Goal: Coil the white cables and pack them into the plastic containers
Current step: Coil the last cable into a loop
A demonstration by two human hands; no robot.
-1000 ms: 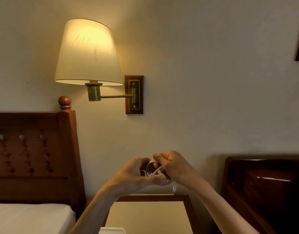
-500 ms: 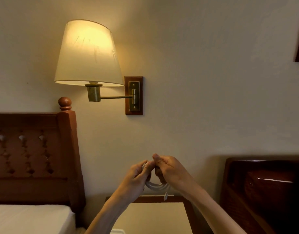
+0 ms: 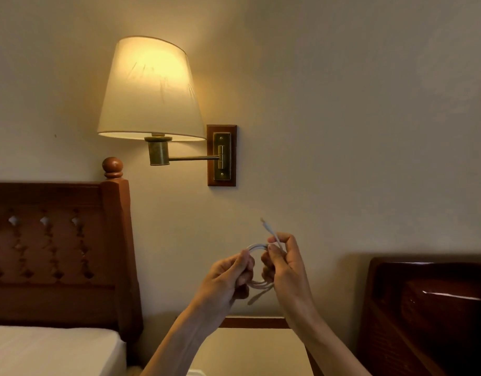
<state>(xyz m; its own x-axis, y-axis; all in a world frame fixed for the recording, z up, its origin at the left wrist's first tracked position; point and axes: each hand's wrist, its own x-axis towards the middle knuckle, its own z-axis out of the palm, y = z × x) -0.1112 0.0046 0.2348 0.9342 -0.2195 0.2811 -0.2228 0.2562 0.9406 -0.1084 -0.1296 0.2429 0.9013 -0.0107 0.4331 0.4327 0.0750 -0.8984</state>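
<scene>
Both my hands are up in front of the wall, above the nightstand [image 3: 250, 351]. My left hand [image 3: 225, 283] grips the left side of the coil [image 3: 257, 267], fingers curled round the white loops with the thumb on top. My right hand [image 3: 285, 270] pinches the right side of the coil, thumb and index closed on the cable, other fingers curled behind it. The coil is a small white ring held between the two hands, in the air, well above the nightstand. One cable end [image 3: 267, 227] sticks up and to the left out of my right fingers, plug tip at the top. Another loose end [image 3: 257, 297] hangs down below the coil, between my wrists. How many loops there are I cannot tell, they blur together.

Lit wall lamp [image 3: 149, 90] up at the left, on a brass arm fixed to a wooden plate [image 3: 221, 156]. Wooden headboard [image 3: 57, 245] at far left with a round knob on its post, white mattress [image 3: 49, 351] below it. Dark glossy headboard [image 3: 429, 308] at right. A white edge [image 3: 196, 372] shows at the bottom near my left forearm; cannot tell what it is.
</scene>
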